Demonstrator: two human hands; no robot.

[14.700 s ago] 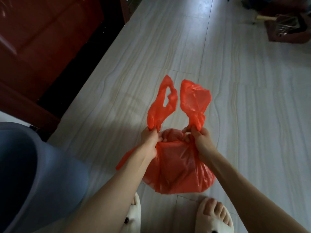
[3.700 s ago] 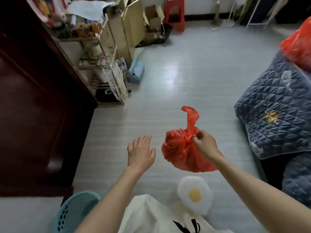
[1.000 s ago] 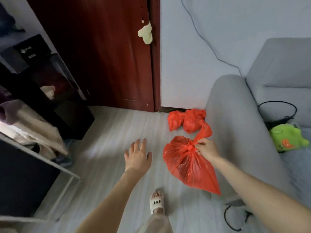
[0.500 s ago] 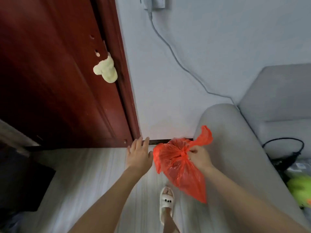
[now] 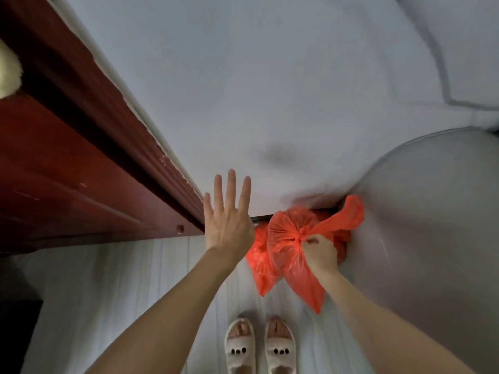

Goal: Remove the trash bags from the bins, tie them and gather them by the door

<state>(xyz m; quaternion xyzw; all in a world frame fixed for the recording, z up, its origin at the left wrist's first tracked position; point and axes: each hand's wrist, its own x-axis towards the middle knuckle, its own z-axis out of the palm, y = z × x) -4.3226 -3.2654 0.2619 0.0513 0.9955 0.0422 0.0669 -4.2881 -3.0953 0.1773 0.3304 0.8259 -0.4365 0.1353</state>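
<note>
My right hand (image 5: 320, 251) pinches the knot of a tied orange trash bag (image 5: 289, 247) and holds it low, just above the floor at the foot of the wall. Behind and beneath it lie other orange bags (image 5: 259, 263), partly hidden, wedged between the dark red door frame (image 5: 151, 168) and the grey sofa arm (image 5: 432, 225). A loose handle of the held bag (image 5: 348, 217) sticks up to the right. My left hand (image 5: 226, 225) hovers with fingers spread straight, holding nothing, just left of the bags.
The white wall (image 5: 270, 90) fills the upper view. Pale floorboards (image 5: 121, 292) run below the door. My two feet in white slippers (image 5: 260, 346) stand just short of the bags. A pale soft object (image 5: 8, 74) hangs on the door at far left.
I have stepped closer to the corner and bent down. My right hand has lowered the tied bag onto the pile by the door. My left hand stays spread and empty.
</note>
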